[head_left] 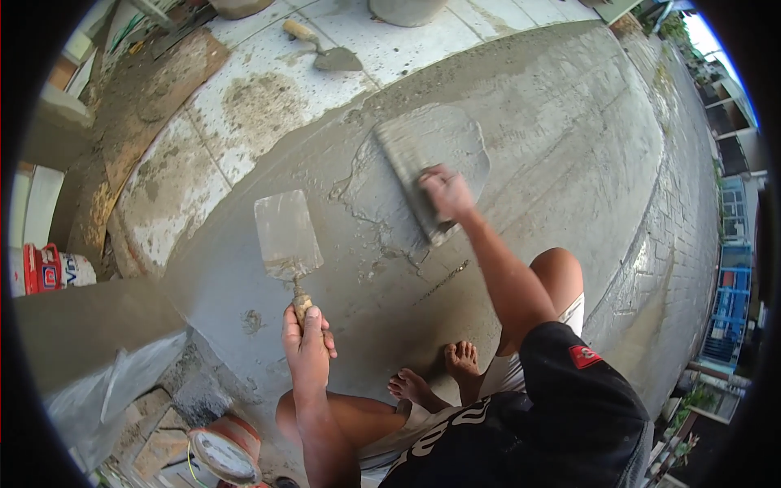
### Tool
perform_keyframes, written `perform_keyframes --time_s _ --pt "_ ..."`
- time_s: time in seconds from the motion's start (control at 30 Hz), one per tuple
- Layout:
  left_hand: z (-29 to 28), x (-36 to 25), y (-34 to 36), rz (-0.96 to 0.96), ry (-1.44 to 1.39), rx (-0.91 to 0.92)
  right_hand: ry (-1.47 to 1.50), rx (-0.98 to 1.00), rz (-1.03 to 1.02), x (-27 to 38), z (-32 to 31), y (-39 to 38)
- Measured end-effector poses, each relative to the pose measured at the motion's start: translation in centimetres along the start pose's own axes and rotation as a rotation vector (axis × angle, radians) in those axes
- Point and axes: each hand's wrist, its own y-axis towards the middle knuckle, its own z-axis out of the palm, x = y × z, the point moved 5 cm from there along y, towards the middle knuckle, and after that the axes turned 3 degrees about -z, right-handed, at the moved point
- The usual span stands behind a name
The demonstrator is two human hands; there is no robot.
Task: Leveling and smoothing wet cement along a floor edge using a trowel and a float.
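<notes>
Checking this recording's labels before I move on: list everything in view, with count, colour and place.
Float: one, grey, in right hand
Square-bladed trowel: one, grey, tan handle, in left hand
Pointed trowel: one, grey, tan handle, on tiles
Wet mortar: one patch, grey, around float
Tiles: several, white, stained, top left
Bucket: one, red and white, left edge
Pail: one, orange and whitish, bottom left
Containers: two, greyish, top edge, cut off
Paving: one stretch, grey, right
Gate: one, blue, far right
Shirt: one, black, bottom right
Feet: two, bare, lower middle
Hands: two, bare, on the tools
</notes>
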Motion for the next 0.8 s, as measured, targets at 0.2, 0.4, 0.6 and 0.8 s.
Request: perform_keyframes --time_s 0.2,0.4,0.6,0.8 --pt "2.2 -1.2 3.4 0.017 -0.141 0.025 -0.557 0.341 -0.113 5.8 8.3 -9.0" --pt "3.6 -1.6 4.1 -0.017 -0.132 0.092 -0.645 -0.061 -0.002 2.1 -0.9 -1.8" --pt "4.2 -2.4 5.0 -0.001 -0.2 0.099 -0.313 -0.314 0.099 -1.2 -7.9 1.7" --pt "4.8 -3.5 7.0 0.091 -0.236 0.008 -0.627 0.229 -0.185 4.4 7.1 -9.9"
